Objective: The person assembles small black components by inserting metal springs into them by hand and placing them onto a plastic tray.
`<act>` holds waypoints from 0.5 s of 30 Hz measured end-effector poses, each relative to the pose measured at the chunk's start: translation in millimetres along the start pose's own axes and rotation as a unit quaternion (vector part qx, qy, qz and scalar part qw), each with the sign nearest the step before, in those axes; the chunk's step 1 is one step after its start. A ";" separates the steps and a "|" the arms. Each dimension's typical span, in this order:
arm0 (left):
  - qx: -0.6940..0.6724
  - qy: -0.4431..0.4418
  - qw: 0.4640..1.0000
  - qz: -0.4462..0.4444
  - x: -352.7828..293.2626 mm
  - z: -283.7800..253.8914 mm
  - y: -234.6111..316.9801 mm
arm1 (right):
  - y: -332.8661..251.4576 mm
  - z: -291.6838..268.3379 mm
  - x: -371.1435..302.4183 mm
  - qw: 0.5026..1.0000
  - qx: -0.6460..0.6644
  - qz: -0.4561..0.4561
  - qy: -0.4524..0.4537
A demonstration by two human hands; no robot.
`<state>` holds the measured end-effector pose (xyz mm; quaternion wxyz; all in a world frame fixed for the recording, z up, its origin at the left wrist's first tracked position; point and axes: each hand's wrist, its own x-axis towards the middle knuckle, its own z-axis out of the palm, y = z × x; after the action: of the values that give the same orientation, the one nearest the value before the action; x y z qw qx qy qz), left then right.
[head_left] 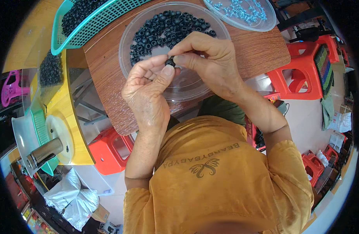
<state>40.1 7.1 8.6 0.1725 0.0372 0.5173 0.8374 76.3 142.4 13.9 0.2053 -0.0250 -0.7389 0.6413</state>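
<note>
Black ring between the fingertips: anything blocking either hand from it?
No. The black ring is already pinched between the left hand and the right hand, above the clear bowl; nothing lies between.

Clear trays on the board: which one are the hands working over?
The big round tray holding black rubber rings, nearest the person. Both hands pinch one ring above it. The other clear tray, farther right, holds small bluish parts.

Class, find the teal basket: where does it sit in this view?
The teal basket sits at the upper left of the head view, on the wooden board's corner, just left of the clear bowl of black rings, and it holds more black rings.
</note>
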 end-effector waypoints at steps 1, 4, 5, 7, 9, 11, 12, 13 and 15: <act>-0.010 -0.001 1.000 -0.006 0.4 -0.1 -0.1 | 1.2 0.2 -0.3 1.000 0.001 0.000 0.001; -0.048 -0.005 0.998 -0.036 1.9 -0.1 0.3 | 6.0 1.5 -2.4 0.998 -0.013 -0.045 0.030; -0.075 -0.008 0.995 -0.059 2.2 0.1 0.3 | 9.2 2.6 -4.4 0.991 -0.073 -0.101 0.047; -0.083 0.013 0.994 -0.069 3.8 -1.5 -4.0 | 12.4 3.5 -7.3 0.976 -0.133 -0.158 0.065; -0.092 0.035 0.992 -0.081 5.4 -1.2 -5.3 | 10.9 4.2 -13.4 0.963 -0.173 -0.189 0.080; -0.079 0.031 0.991 -0.106 6.2 -0.2 -4.7 | 14.8 2.9 -12.6 0.951 -0.201 -0.221 0.085; -0.079 0.030 0.991 -0.107 6.3 1.7 -3.8 | 16.5 2.6 -11.4 0.936 -0.228 -0.253 0.090; -0.088 0.036 0.989 -0.114 6.0 4.0 -2.4 | 17.5 2.6 -10.8 0.936 -0.228 -0.252 0.091; -0.096 0.043 0.987 -0.123 6.9 6.4 -1.5 | 19.2 2.5 -9.5 0.926 -0.245 -0.274 0.091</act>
<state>35.5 15.4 9.4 0.2543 -0.0792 0.4417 0.8567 79.8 140.6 -7.3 0.4270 0.0709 -0.8289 0.3543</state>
